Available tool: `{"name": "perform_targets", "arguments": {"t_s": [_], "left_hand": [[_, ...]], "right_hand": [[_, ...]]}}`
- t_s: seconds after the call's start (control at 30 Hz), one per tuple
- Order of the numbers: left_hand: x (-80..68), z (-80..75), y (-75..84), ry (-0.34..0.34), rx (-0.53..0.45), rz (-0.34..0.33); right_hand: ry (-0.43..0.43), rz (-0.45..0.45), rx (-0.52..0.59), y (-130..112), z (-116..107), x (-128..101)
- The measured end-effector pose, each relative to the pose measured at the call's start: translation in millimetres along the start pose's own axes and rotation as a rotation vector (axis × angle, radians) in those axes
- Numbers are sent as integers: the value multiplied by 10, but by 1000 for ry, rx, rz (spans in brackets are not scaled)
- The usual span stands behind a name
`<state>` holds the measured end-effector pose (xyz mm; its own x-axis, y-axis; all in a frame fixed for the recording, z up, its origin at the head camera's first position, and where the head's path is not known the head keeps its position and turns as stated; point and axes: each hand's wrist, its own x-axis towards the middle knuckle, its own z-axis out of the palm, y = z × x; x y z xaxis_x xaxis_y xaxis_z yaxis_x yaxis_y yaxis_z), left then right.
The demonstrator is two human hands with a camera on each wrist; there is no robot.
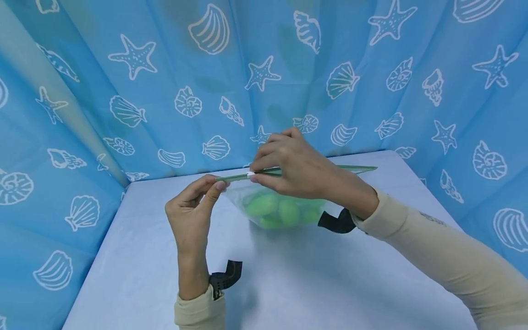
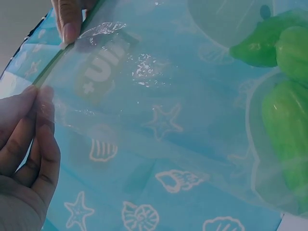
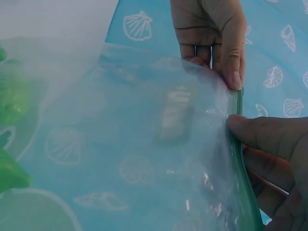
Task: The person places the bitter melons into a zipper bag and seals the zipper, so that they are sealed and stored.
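A clear zip bag [image 1: 284, 211] with a green zip edge [image 1: 235, 178] hangs above the table, held by both hands. Several green, rounded, fruit-like things [image 2: 288, 134] lie in its lower part; their exact kind is unclear through the film. My left hand [image 1: 191, 208] pinches the left end of the zip edge between thumb and fingers. Just to its right, my right hand [image 1: 294, 162] pinches the edge at a small white slider [image 1: 250, 174]. The right part of the zip edge spreads apart beyond the right hand. In the right wrist view, the right thumb [image 3: 262, 134] presses on the green strip.
Under the bag is a table with a white cover [image 1: 144, 256]. A blue curtain [image 1: 165, 114] printed with white shells and starfish surrounds its back and sides. Each wrist wears a black camera mount, the left one [image 1: 226, 276] and the right one [image 1: 337, 222].
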<state>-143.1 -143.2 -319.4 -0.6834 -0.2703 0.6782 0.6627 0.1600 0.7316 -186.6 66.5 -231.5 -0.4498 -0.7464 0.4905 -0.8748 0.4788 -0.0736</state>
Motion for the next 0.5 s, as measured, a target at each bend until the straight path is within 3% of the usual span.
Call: {"name": "perform_targets", "arguments": {"t_s": [0.33,0.5], "left_hand": [[0,-1,18,2,9,2],[3,14,105,12,-2,6]], "right_hand": [[13,9,10,55,-42,-108],[30,1,15,87,-67,-150]]}}
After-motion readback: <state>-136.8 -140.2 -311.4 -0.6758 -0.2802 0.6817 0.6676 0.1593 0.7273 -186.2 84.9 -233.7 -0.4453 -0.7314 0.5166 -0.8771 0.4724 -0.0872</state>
